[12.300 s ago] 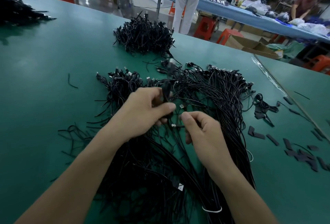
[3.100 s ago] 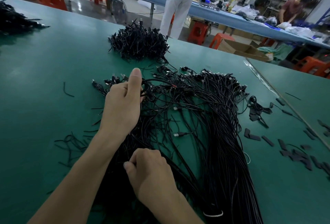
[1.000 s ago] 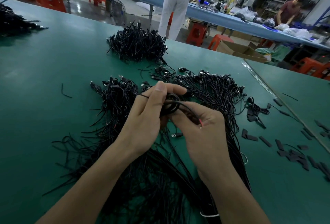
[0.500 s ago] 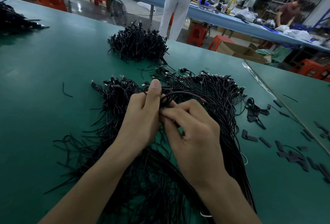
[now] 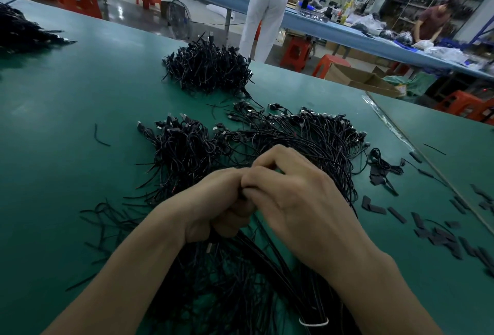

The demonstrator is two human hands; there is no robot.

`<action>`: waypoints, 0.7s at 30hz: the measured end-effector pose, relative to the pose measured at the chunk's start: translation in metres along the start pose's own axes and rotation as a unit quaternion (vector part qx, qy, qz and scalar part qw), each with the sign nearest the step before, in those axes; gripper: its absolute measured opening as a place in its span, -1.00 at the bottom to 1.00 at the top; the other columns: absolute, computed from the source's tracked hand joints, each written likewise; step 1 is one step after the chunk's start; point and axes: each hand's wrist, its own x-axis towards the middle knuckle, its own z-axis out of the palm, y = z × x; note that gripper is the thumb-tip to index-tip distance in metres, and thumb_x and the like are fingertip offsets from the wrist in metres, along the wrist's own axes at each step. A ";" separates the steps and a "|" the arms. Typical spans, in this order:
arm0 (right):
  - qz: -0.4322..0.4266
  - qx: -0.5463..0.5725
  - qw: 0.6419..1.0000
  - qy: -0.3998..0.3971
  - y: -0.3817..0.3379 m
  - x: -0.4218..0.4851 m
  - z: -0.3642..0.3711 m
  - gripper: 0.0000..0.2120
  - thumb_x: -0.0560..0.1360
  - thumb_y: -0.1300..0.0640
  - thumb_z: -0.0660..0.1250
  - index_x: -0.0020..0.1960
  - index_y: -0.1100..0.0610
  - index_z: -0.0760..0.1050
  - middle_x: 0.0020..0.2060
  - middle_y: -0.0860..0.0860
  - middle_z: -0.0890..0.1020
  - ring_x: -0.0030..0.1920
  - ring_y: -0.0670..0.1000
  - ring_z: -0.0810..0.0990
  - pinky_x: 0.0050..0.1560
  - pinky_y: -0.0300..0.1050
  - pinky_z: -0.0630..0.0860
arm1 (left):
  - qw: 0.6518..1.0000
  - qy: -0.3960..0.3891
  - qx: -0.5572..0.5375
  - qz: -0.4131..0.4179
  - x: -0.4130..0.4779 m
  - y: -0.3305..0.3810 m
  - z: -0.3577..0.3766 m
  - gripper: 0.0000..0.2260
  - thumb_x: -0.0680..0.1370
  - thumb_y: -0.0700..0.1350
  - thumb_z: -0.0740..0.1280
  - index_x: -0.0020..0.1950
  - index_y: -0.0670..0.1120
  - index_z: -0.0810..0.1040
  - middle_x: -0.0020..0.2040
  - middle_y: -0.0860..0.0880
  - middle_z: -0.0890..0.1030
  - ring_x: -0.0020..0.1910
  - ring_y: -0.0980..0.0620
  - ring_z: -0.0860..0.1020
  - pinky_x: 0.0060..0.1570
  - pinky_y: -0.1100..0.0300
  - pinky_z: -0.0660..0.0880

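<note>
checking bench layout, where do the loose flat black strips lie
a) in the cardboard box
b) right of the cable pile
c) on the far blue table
b, the flat black strips lie scattered on the green table to the right of the cable pile

Open green table (image 5: pixel 66 126) is available across the left of the frame, interrupted only by one short cable offcut (image 5: pixel 99 136). The centre and lower centre are blocked by loose black cables (image 5: pixel 307 134). The upper centre is obstructed by a coiled-cable heap (image 5: pixel 208 67). The right is littered with black strips (image 5: pixel 377 209); the upper left is occupied by a further cable pile (image 5: pixel 21 32).
</note>
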 end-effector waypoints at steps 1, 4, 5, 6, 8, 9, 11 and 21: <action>0.022 0.016 1.000 -0.004 0.001 -0.001 0.000 -0.95 0.55 0.18 0.38 -0.06 0.13 0.61 -0.08 0.00 0.53 -0.06 0.04 0.52 -0.09 0.03 0.53 | 0.999 0.003 -0.024 -0.022 0.004 -0.004 0.002 -0.60 0.69 -0.18 0.05 -0.36 -0.07 0.33 -0.63 0.12 0.38 -0.68 0.23 0.35 -0.64 0.42 0.26; 0.071 0.079 0.994 -0.006 0.010 -0.002 -0.001 -0.95 0.55 0.16 0.40 -0.06 0.11 0.64 -0.10 -0.04 0.56 -0.07 -0.01 0.54 -0.07 0.02 0.53 | 0.988 -0.089 -0.114 -0.052 -0.003 0.000 0.000 -0.65 0.57 -0.07 0.06 -0.43 -0.03 0.30 -0.56 0.08 0.25 -0.63 0.14 0.16 -0.64 0.33 0.08; 0.081 0.101 0.992 -0.007 0.012 -0.003 -0.002 -0.96 0.54 0.16 0.41 -0.08 0.10 0.64 -0.12 -0.06 0.57 -0.07 -0.03 0.55 -0.07 0.02 0.52 | 0.981 -0.126 -0.138 -0.053 -0.004 -0.001 -0.002 -0.70 0.49 -0.03 0.07 -0.44 -0.01 0.29 -0.52 0.07 0.21 -0.59 0.14 0.10 -0.60 0.35 0.03; 0.091 0.125 0.988 -0.010 0.014 -0.003 -0.003 -0.97 0.52 0.16 0.43 -0.09 0.08 0.65 -0.14 -0.07 0.59 -0.08 -0.06 0.56 -0.06 0.01 0.52 | 0.975 -0.152 -0.151 -0.048 -0.004 -0.001 -0.005 -0.77 0.43 0.01 0.10 -0.43 0.00 0.31 -0.49 0.07 0.19 -0.57 0.15 0.08 -0.58 0.37 0.03; 0.109 0.166 0.980 -0.013 0.018 -0.003 -0.008 -0.96 0.48 0.16 0.48 -0.11 0.03 0.67 -0.18 -0.11 0.60 -0.12 -0.10 0.57 -0.08 -0.04 0.52 | 0.970 -0.198 -0.139 -0.031 -0.004 -0.002 -0.006 -0.88 0.33 -0.01 0.22 -0.37 0.00 0.34 -0.46 0.07 0.20 -0.56 0.16 0.10 -0.57 0.39 0.04; 0.115 0.179 0.977 -0.016 0.019 -0.003 -0.010 -0.94 0.46 0.16 0.50 -0.12 0.01 0.67 -0.20 -0.12 0.61 -0.13 -0.11 0.58 -0.08 -0.07 0.52 | 0.971 -0.208 -0.116 -0.021 -0.003 -0.004 -0.006 -0.90 0.30 -0.10 0.26 -0.36 -0.01 0.33 -0.46 0.06 0.20 -0.57 0.16 0.11 -0.55 0.39 0.05; 0.128 0.191 0.973 -0.030 0.020 -0.003 -0.012 -0.91 0.43 0.15 0.53 -0.13 -0.03 0.68 -0.22 -0.14 0.62 -0.14 -0.13 0.59 -0.08 -0.11 0.53 | 0.979 -0.199 -0.042 0.012 -0.004 -0.007 -0.007 -0.78 0.32 -0.28 0.31 -0.33 -0.08 0.27 -0.44 -0.01 0.18 -0.56 0.14 0.14 -0.54 0.36 0.09; 0.138 0.123 0.979 -0.085 0.011 -0.005 -0.013 -0.90 0.46 0.05 0.49 -0.07 -0.07 0.60 -0.15 -0.17 0.57 -0.07 -0.14 0.55 -0.01 -0.06 0.53 | 0.976 -0.205 0.062 0.036 -0.004 -0.012 -0.004 -0.73 0.47 -0.26 0.36 -0.17 -0.39 0.30 -0.37 -0.15 0.17 -0.52 0.10 0.17 -0.52 0.26 0.15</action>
